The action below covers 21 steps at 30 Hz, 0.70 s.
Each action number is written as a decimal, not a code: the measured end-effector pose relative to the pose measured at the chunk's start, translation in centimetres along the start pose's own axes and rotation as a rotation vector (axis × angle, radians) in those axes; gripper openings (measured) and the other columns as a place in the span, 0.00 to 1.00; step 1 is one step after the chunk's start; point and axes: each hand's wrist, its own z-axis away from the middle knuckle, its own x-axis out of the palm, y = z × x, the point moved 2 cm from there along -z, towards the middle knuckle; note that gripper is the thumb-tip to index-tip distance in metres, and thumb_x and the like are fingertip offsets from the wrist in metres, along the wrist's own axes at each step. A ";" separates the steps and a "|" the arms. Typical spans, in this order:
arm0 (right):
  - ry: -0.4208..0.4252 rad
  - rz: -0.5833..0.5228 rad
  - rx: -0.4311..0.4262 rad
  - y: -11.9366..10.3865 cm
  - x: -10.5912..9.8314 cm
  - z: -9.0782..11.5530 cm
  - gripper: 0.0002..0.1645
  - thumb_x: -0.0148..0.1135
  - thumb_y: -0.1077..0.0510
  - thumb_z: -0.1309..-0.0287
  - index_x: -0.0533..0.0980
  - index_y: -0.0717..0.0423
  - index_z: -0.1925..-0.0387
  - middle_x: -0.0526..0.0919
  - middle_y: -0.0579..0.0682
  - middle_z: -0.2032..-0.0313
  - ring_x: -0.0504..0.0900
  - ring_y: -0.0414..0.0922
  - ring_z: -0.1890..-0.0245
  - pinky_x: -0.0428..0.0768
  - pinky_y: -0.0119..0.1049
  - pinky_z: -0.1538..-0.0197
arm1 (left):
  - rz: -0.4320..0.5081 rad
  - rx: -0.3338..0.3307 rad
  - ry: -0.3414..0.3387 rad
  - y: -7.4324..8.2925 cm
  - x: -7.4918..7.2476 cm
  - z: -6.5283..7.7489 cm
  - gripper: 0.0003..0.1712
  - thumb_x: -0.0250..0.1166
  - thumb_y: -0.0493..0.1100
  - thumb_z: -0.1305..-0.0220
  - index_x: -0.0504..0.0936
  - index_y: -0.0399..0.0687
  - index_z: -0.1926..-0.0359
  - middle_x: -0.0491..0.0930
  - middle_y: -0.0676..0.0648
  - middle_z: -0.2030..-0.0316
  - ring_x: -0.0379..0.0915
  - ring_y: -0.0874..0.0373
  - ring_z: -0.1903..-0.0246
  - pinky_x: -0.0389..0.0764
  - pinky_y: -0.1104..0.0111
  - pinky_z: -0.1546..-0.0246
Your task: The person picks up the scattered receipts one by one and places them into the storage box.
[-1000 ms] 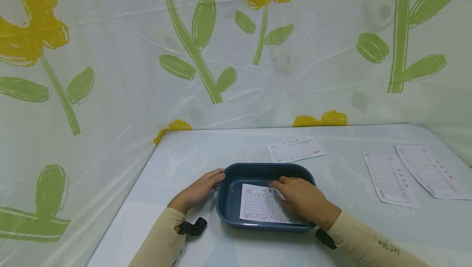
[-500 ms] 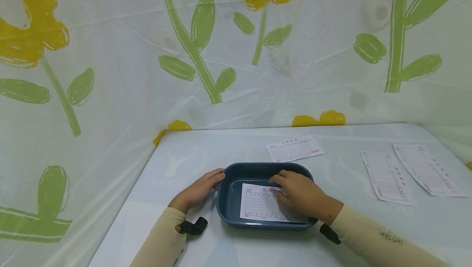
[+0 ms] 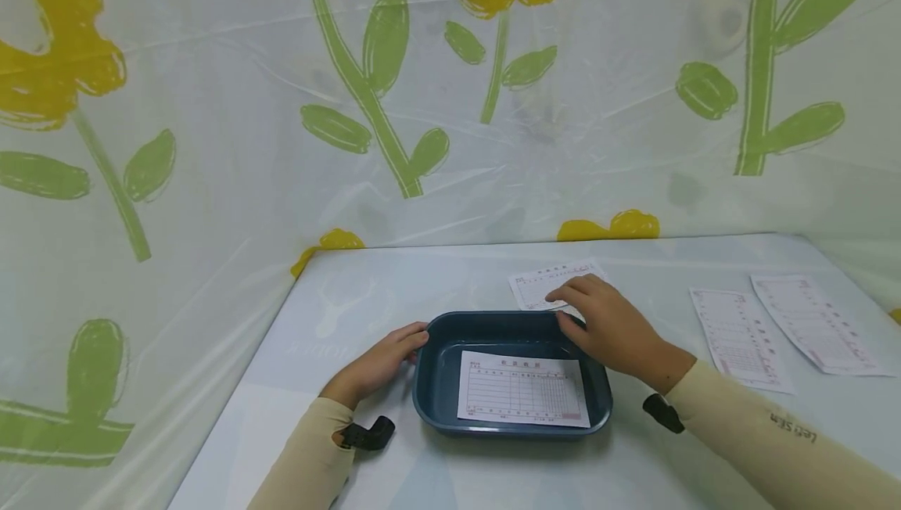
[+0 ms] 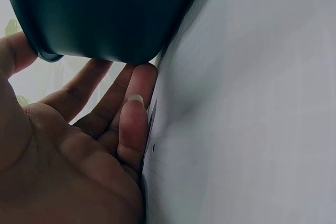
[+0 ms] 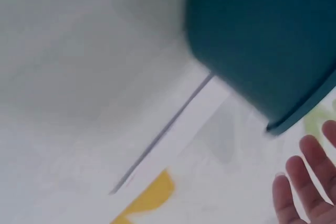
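Note:
My left hand (image 3: 373,364) is at the left end of a dark blue-green plastic tray (image 3: 511,433), fingertips touching its rim and end wall. In the left wrist view, my left fingers (image 4: 73,93) reach to the tray wall, the little finger bent in. Flat inside the tray lies a printed paper form (image 3: 522,389). Above the tray's back right corner is my right hand (image 3: 612,326), fingers loosely bent and holding nothing. It partly covers another paper form (image 3: 538,283) behind the tray. The right wrist view shows my right fingers (image 5: 315,182) spread apart, away from the tray.
Two more printed forms, an inner one (image 3: 739,342) and an outer one (image 3: 809,322), lie at the right of the white table (image 3: 317,432). A flower-patterned sheet (image 3: 267,103) hangs behind the table and along its left side.
My right hand has lifted off the form inside the tray and moved up and right, to the back corner and the form behind it. The left hand stays at the tray.

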 end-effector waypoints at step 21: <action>-0.206 0.075 0.264 5.9 0.7 -3.0 0.24 0.64 0.56 0.35 0.75 0.60 0.40 0.77 0.65 0.41 0.76 0.63 0.41 0.73 0.59 0.38 | -0.004 0.002 -0.013 -0.3 0.0 0.0 0.33 0.49 0.64 0.26 0.68 0.54 0.28 0.73 0.48 0.36 0.68 0.50 0.43 0.62 0.43 0.33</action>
